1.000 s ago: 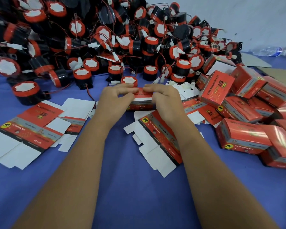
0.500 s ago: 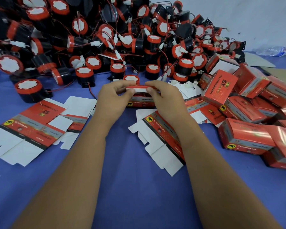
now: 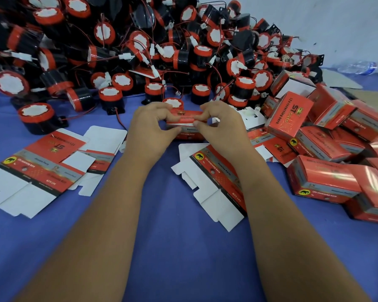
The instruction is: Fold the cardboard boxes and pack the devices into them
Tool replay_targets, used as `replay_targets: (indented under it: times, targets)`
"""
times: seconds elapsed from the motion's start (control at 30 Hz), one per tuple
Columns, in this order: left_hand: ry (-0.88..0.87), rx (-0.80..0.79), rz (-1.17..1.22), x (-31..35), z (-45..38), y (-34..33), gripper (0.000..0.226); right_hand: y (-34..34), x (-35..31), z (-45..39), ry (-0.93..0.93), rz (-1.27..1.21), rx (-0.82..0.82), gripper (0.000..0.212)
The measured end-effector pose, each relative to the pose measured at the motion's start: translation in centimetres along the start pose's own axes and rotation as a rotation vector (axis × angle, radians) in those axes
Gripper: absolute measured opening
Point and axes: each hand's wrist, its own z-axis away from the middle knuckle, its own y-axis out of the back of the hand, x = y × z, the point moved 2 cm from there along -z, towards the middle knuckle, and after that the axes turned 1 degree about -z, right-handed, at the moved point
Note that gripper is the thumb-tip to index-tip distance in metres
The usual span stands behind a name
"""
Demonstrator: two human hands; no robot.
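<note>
A small red cardboard box (image 3: 187,125) sits between my hands at the middle of the blue table. My left hand (image 3: 151,129) pinches its left end and my right hand (image 3: 222,129) pinches its right end, fingers curled over the top flap. What is inside the box is hidden. Behind it lies a big heap of black and red round devices (image 3: 153,53) with red wires. A flat unfolded box blank (image 3: 214,184) lies just under my right forearm.
More flat blanks (image 3: 37,168) lie on the left of the blue table (image 3: 183,247). A pile of folded red boxes (image 3: 327,149) fills the right side. A loose device (image 3: 36,116) stands at the left. A plastic bottle (image 3: 362,67) lies far right.
The box's top flap has come down between my fingers and my fingertips have shifted along its top edge. Both hands stay at the same spot.
</note>
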Motion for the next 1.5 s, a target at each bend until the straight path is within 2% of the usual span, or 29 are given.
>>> replay_targets:
  times: [0.07, 0.2, 0.3, 0.37, 0.47, 0.53, 0.6, 0.73, 0.8, 0.87, 0.93, 1.0, 1.07, 1.17, 1.2, 1.3, 1.37, 1.43, 1.5]
  targets:
    - [-0.031, 0.033, -0.142, 0.0, 0.0, -0.1, 0.016, 0.1, 0.0, 0.1, 0.018, 0.018, -0.022, 0.01]
    - [-0.042, 0.054, -0.202, 0.2, 0.4, -0.2, 0.017, -0.1, 0.1, 0.0, -0.042, 0.018, -0.081, 0.013]
    - [-0.154, -0.008, -0.271, 0.8, 0.6, -0.7, 0.012, -0.3, 0.2, 0.2, -0.056, -0.018, -0.108, 0.009]
    - [-0.151, -0.04, -0.246, 1.0, 0.7, -1.0, 0.011, -0.6, -0.1, 0.4, -0.021, 0.014, -0.155, 0.013]
    - [-0.034, -0.015, -0.05, 0.9, 0.8, -0.6, 0.019, -0.9, -0.5, 0.6, 0.074, 0.148, -0.153, 0.024]
    - [0.014, -0.004, 0.066, 0.9, 0.8, -0.4, 0.023, -0.5, -0.6, 0.6, 0.099, 0.133, -0.117, 0.029]
    - [0.016, 0.03, 0.068, 1.1, 0.8, -0.2, 0.024, 0.2, -0.9, 0.4, 0.109, 0.12, -0.046, 0.031]
    - [-0.025, 0.071, 0.088, 2.7, 1.5, 0.2, 0.026, 2.6, -1.1, 0.1, -0.001, 0.062, 0.275, 0.032]
    - [-0.038, -0.07, 0.179, 3.8, 2.2, -0.1, 0.023, 4.0, -0.6, 0.4, -0.123, 0.075, 0.382, 0.034]
    - [-0.039, -0.357, 0.229, 4.8, 3.0, -1.2, 0.03, 5.6, 0.5, 0.7, -0.245, 0.22, 0.377, 0.038]
    - [-0.128, -0.558, 0.067, 5.1, 3.7, -2.3, 0.054, 7.4, 1.6, 1.2, -0.325, 0.418, 0.32, 0.044]
    - [-0.167, -0.6, -0.123, 4.7, 3.7, -3.0, 0.074, 8.9, 2.4, 1.3, -0.387, 0.544, 0.294, 0.052]
    - [-0.041, -0.525, -0.198, 3.9, 3.4, -3.0, 0.08, 9.3, 2.5, 0.9, -0.399, 0.661, 0.337, 0.053]
    - [0.094, -0.325, -0.287, 2.7, 2.7, -2.6, 0.057, 8.1, 2.1, -0.8, -0.372, 0.77, 0.377, 0.046]
    - [0.135, -0.29, -0.274, 2.4, 2.6, -2.4, 0.057, 7.6, 2.1, -1.3, -0.396, 0.792, 0.355, 0.045]
    - [0.297, -0.165, -0.083, 1.9, 2.8, -1.7, 0.069, 6.5, 2.2, -2.0, -0.484, 0.854, 0.308, 0.043]
    - [0.401, -0.007, 0.107, 1.6, 2.9, -1.1, 0.054, 5.8, 1.5, -1.6, -0.48, 0.865, 0.35, 0.034]
    - [0.462, 0.115, 0.269, 1.4, 3.1, -0.4, 0.038, 4.7, 0.5, -0.8, -0.386, 0.763, 0.393, 0.025]
    - [0.446, 0.21, 0.377, 1.3, 3.0, 0.2, 0.033, 3.2, -0.8, 0.2, -0.218, 0.489, 0.37, 0.013]
